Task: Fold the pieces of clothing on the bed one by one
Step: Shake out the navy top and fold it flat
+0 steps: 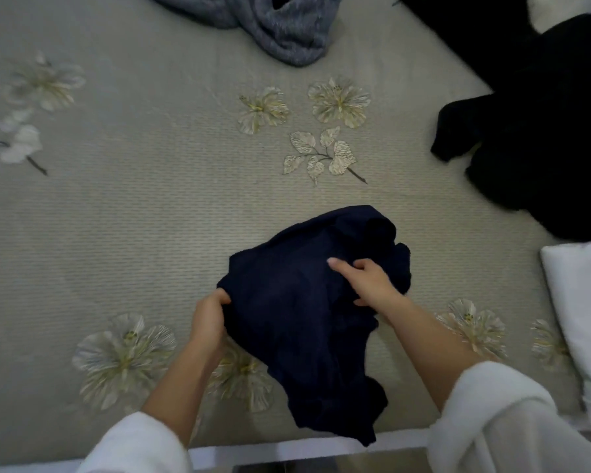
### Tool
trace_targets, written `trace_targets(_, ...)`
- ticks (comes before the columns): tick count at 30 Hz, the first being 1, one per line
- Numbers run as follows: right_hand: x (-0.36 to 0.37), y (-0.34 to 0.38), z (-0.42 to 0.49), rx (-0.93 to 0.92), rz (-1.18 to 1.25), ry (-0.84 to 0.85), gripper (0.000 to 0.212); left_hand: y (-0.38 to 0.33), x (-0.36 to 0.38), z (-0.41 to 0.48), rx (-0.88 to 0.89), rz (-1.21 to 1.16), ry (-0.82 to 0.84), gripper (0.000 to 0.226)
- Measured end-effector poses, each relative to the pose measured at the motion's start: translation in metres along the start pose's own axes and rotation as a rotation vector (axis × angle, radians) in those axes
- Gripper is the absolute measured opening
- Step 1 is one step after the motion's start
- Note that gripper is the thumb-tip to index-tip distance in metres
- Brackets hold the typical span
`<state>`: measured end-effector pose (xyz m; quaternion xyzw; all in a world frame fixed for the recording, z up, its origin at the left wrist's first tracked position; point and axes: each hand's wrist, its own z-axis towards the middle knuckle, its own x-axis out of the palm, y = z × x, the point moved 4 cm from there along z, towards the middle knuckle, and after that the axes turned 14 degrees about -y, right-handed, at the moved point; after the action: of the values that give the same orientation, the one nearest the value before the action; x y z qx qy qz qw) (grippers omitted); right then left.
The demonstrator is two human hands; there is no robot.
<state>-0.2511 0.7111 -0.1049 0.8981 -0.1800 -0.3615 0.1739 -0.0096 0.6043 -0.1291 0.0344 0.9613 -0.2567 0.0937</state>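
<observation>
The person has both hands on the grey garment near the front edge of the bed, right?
Not quite. In the head view, the left hand and right hand hold the dark blue garment near the front edge of the bed, not the grey one. The grey garment lies crumpled at the far side, with no hand on it.

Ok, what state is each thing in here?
navy garment: crumpled, unfolded, held by both grips.
left grip: curled round its left edge.
right grip: pinching its upper part.
grey garment: crumpled heap, unfolded.
black garment: heaped, unfolded.
white cloth: smooth, untouched.
</observation>
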Motion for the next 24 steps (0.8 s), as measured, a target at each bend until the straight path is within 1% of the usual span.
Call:
trace_targets(1,0.011,-0.001,-0.007,0.001,-0.017,0.037,0.094,-0.003,0.002,-0.009,0.012,0.002,0.067,0.021)
trace_targets(2,0.021,0.0,-0.014,-0.017,-0.018,0.068,0.088,-0.007,0.004,-0.018,0.02,-0.007,0.141,0.021)
trace_targets(3,0.027,0.002,-0.022,-0.044,-0.012,0.104,0.068,-0.013,0.005,-0.027,0.036,-0.006,0.205,0.022)
trace_targets(5,0.026,0.019,-0.04,-0.095,0.01,0.148,0.015,-0.03,0.002,-0.046,0.103,0.025,0.269,0.021)
trace_targets(6,0.019,0.032,-0.048,-0.119,0.046,0.143,0.006,-0.043,0.0,-0.055,0.158,0.039,0.265,0.019)
trace_targets(9,-0.024,0.081,-0.071,-0.177,0.172,0.113,0.013,-0.086,-0.006,-0.098,0.299,0.031,0.303,0.021)
trace_targets(12,-0.074,0.119,-0.103,-0.264,0.123,0.185,0.01,-0.129,-0.006,-0.16,0.403,0.044,0.398,0.021)
trace_targets(13,-0.087,0.126,-0.116,-0.297,0.087,0.217,0.017,-0.141,-0.006,-0.183,0.445,0.067,0.428,0.022)
trace_targets(16,-0.106,0.136,-0.161,-0.424,0.0,0.343,0.051,-0.173,-0.007,-0.25,0.577,0.194,0.522,0.029)
trace_targets(17,-0.107,0.139,-0.177,-0.474,-0.025,0.391,0.06,-0.183,-0.007,-0.271,0.619,0.237,0.559,0.028)
trace_targets(18,-0.107,0.143,-0.192,-0.514,-0.022,0.432,0.064,-0.194,-0.008,-0.291,0.663,0.279,0.592,0.027)
trace_targets(19,-0.108,0.149,-0.206,-0.544,0.01,0.455,0.061,-0.205,-0.01,-0.31,0.712,0.315,0.611,0.027)
trace_targets(21,-0.114,0.165,-0.228,-0.602,0.1,0.451,0.047,-0.229,-0.015,-0.342,0.822,0.343,0.603,0.025)
trace_targets(23,-0.131,0.186,-0.246,-0.697,0.11,0.42,0.036,-0.258,-0.024,-0.367,0.93,0.29,0.529,0.019)
trace_targets(24,-0.144,0.197,-0.256,-0.754,0.1,0.406,0.031,-0.274,-0.031,-0.375,0.975,0.232,0.465,0.017)
